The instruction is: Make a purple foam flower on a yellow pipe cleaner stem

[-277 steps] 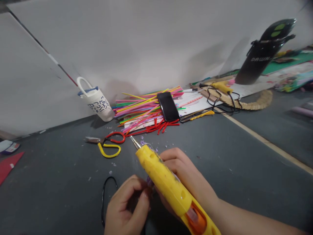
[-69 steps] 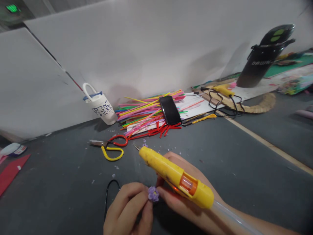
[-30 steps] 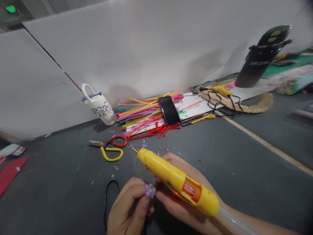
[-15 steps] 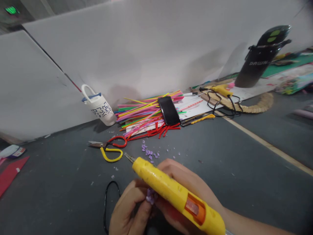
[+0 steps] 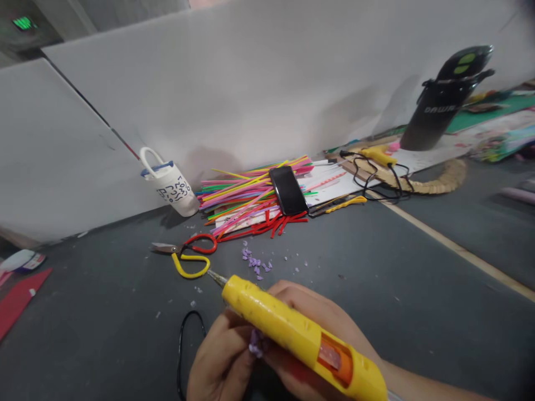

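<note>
A yellow hot glue gun [image 5: 276,322] lies across my right hand [image 5: 324,306], which is closed round it. Its metal nozzle points up and left toward the scissors' yellow handle. My left hand [image 5: 219,356] is closed, thumb and fingers pinching a small, lumpy purple piece [image 5: 256,343] below the gun's barrel. The fingers of my right hand come close to that piece, but the gun partly hides whether they touch it. Scissors [image 5: 178,250] with one red and one yellow handle lie ahead of my hands. Purple scraps [image 5: 256,263] are scattered just beyond the gun.
Colourful thin sticks [image 5: 238,192] lie by the wall under a black phone [image 5: 288,190]. A white cup [image 5: 173,189] stands to their left. Farther right are another yellow glue gun [image 5: 378,156], a curved tan piece [image 5: 443,181] and a black tumbler [image 5: 434,114]. A black cord [image 5: 180,345] loops near my left hand.
The glue gun has shifted slightly left and down, its nozzle now overlapping the scissors' yellow handle in view. Both hands keep their grips, and the purple piece is a little lower.
</note>
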Motion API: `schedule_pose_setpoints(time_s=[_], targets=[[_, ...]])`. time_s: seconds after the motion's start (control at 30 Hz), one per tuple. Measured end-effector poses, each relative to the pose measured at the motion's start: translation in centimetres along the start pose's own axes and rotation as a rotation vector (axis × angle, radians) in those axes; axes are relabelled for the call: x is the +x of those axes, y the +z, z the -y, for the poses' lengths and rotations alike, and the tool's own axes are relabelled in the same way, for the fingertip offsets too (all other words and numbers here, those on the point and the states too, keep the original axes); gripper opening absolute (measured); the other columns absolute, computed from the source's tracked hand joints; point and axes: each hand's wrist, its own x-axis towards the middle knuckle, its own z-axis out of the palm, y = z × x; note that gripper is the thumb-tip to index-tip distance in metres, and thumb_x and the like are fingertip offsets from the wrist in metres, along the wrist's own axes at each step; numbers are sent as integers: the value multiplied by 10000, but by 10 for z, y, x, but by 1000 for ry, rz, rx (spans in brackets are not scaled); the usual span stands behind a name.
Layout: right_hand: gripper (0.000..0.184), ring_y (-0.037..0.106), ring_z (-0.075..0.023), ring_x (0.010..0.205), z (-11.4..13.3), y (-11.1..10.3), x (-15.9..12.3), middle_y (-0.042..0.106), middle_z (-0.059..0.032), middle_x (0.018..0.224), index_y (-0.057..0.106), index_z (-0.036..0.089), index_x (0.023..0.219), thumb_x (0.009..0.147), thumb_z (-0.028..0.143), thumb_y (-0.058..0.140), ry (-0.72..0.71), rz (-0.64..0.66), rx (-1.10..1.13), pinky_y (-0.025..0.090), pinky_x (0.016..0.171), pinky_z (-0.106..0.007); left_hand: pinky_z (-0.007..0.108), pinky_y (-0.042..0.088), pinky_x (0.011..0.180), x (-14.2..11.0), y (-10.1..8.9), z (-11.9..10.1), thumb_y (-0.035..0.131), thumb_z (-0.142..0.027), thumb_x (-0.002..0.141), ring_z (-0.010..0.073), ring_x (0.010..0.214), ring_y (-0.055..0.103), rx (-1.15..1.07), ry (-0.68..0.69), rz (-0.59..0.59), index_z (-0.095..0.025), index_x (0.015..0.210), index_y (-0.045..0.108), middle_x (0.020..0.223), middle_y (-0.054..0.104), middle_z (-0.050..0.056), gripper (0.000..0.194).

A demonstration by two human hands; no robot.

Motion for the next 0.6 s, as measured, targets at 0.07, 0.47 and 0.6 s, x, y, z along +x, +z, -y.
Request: schedule_pose_setpoints(time_s=[0.07,0.47,0.6], targets=[[178,613,-123,740,-1,0,1,620,17,822,532,227,827,766,67,578,6,10,8,510,685,-225,272,450,743,-1,-2,3,634,-338,809,192,768,588,-35,-35,-10,-297,823,751,778,678,19,125],[66,656,-162,702,22,-27,12,668,7,774,588,257,759,782,200,564,153,-32,-83,537,613,-258,117,323,378,16,-9,-10,740,-369,704,22,401,456,-379,-460,-180,-167,611,662,606,573,-27,236],[133,644,-173,636,23,-31,11,660,5,711,602,262,696,819,239,555,119,37,-181,530,583,-278,113,335,379,19,-12,-11,777,-333,656,26,391,457,-466,-562,-255,-142,593,624,548,577,-26,252]])
